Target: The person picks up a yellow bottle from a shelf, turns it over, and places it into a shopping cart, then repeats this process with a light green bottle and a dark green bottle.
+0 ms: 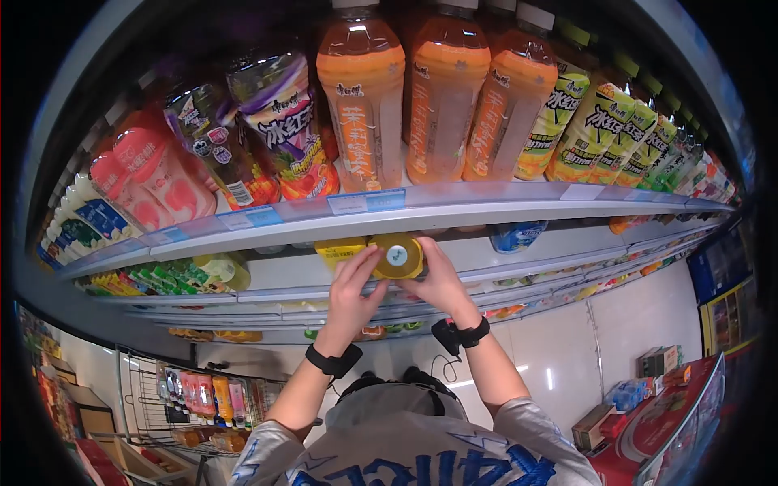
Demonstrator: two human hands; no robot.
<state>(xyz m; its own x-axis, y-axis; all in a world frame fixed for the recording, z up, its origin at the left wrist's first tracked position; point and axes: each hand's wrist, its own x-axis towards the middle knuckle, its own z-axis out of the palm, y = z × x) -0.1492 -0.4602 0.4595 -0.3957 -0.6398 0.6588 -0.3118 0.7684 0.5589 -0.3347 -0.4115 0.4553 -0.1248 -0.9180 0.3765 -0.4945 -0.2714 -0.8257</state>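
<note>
Yellow round-capped plastic bottle (pixel 396 256) in the fingers of left hand (pixel 350 293) and right hand (pixel 442 282)

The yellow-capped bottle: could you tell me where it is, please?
Centre of the head view: the yellow-capped bottle is held between the left hand and right hand, below the shelf of orange bottles.

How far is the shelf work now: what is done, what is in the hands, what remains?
Done: the upper shelf looks full, with orange bottles and green-labelled bottles in close rows. In hand: the left hand and right hand together hold a yellow-capped bottle at the lower shelf, beside a yellow bottle. Left: that shelf seems to have open space toward a blue-labelled bottle.
</note>
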